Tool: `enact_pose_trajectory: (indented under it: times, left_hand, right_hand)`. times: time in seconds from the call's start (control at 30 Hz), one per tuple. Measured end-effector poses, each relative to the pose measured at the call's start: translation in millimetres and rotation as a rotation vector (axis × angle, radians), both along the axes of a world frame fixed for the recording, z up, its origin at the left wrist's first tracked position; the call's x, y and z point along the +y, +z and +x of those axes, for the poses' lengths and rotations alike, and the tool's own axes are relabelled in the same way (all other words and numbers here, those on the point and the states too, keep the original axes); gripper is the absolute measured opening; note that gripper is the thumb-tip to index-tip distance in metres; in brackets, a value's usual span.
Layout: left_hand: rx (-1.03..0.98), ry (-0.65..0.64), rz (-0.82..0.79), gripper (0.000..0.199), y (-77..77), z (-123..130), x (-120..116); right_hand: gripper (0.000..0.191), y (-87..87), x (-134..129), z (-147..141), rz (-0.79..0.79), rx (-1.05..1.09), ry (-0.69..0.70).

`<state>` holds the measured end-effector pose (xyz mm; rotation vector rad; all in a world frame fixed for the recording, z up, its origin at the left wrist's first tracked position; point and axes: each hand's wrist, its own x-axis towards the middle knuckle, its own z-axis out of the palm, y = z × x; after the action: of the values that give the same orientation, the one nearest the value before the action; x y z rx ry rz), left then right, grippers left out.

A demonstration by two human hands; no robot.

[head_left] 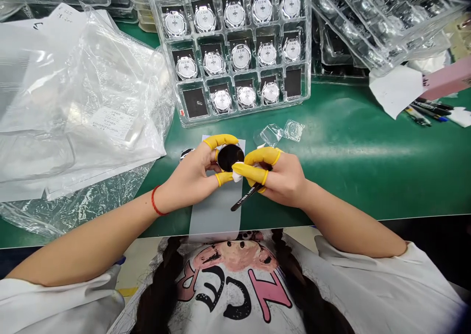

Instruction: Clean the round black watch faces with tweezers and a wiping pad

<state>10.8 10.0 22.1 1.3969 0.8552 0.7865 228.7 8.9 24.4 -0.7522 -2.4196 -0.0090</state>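
My left hand (198, 172), in yellow finger cots, is closed round the edge of a round watch case (227, 158) with its dark glass face up. In my right hand (279, 174), also in yellow cots, a small white wiping cloth (237, 176) is pinched against the lower right of the glass. Black tweezers (245, 196) lie within the same right-hand grip, their dark end slanting down to the left. Under both hands is a pale translucent sheet (217, 216). Another shiny round part (186, 153) is partly hidden behind my left hand.
A clear compartment tray (235, 71) of watch cases, backs up, stands behind my hands. Crumpled clear film pieces (281, 132) lie before it. Plastic bags and papers (84, 103) cover the left. Stacked trays (382, 25), a pink box (447, 79) and pens (430, 109) are at right.
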Motion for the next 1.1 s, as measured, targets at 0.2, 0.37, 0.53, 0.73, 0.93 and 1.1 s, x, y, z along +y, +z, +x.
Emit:
enact_pose_trajectory:
  times: [0.2,0.37,0.53,0.73,0.93,1.1]
  left_hand:
    - [0.032,0.030,-0.013,0.047,4.1,-1.1,1.0]
    - [0.163,-0.140,0.134,0.040,-0.8,0.0,-2.2]
    - [0.180,-0.141,0.141,0.039,-5.4,0.2,-3.5]
    - [0.103,-0.019,0.053,0.048,-5.1,-0.9,-4.0]
    - [0.064,0.081,0.038,0.050,-1.9,-0.6,-1.6]
    - [0.121,-0.023,0.122,0.044,-3.1,0.0,-2.8]
  right_hand:
    - [0.025,-9.0,10.5,10.8,-0.011,0.197,-0.096]
    - [0.025,-0.7,0.1,-4.6,-0.111,0.138,-0.107]
    - [0.033,2.8,-5.0,-4.5,-0.178,-0.079,-0.140]
    - [0.035,-2.7,-0.8,5.8,-0.058,-0.041,-0.162]
    - [0.031,-2.4,-4.2,1.2,-0.029,0.002,-0.117]
    - [0.031,-1.7,-6.6,-4.4,-0.118,0.018,-0.124]
